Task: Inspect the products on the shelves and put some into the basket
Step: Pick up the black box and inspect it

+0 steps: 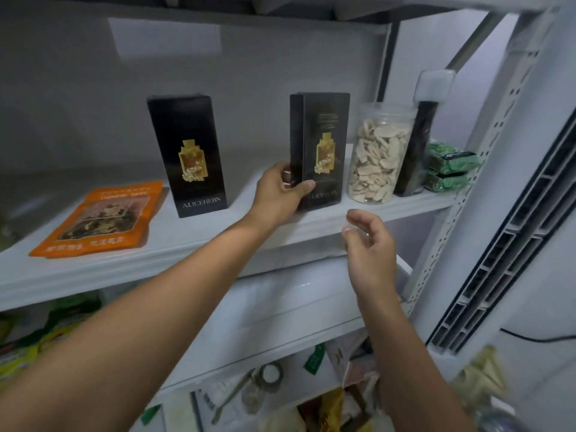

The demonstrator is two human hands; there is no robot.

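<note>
Two tall black boxes with a gold bottle picture stand upright on the white shelf (193,241). My left hand (280,191) grips the lower left corner of the right black box (321,141), thumb across its front. The left black box (187,151) stands apart, untouched. My right hand (367,244) hovers in front of the shelf edge below that box, fingers loosely curled, holding nothing. No basket is in view.
An orange pouch (99,219) lies flat at the shelf's left. Right of the held box stand a clear jar of pale slices (377,154), a dark tall container (417,145) and stacked green packets (448,169). Lower shelves hold mixed packets (327,397).
</note>
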